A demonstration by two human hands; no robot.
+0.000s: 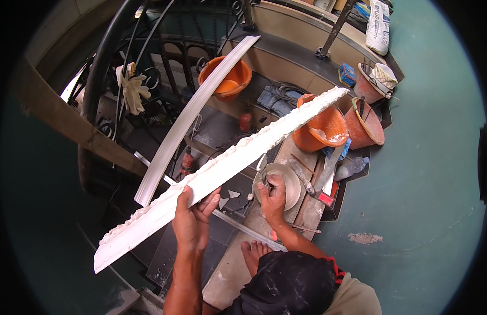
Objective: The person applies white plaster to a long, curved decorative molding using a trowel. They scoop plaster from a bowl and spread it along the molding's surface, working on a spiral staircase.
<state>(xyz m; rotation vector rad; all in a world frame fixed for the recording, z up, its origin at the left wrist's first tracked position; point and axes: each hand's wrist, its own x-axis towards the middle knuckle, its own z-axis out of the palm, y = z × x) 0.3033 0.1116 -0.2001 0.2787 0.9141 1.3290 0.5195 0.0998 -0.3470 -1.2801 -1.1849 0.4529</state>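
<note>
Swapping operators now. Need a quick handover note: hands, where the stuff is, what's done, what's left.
Left hand: grips the long white moulding near its middle, held up off the floor, slanting from lower left to upper right.
Right hand: on the round bowl on the board, holding a small tool in it; the blade is hard to make out.
Nearby: a plain curved moulding leans behind, an orange bucket with white residue sits past the bowl, and chips lie on the floor.
Done: moulding picked up, tool at the bowl.
Left: no fresh paste visible on the moulding; where it goes can't be told.
</note>
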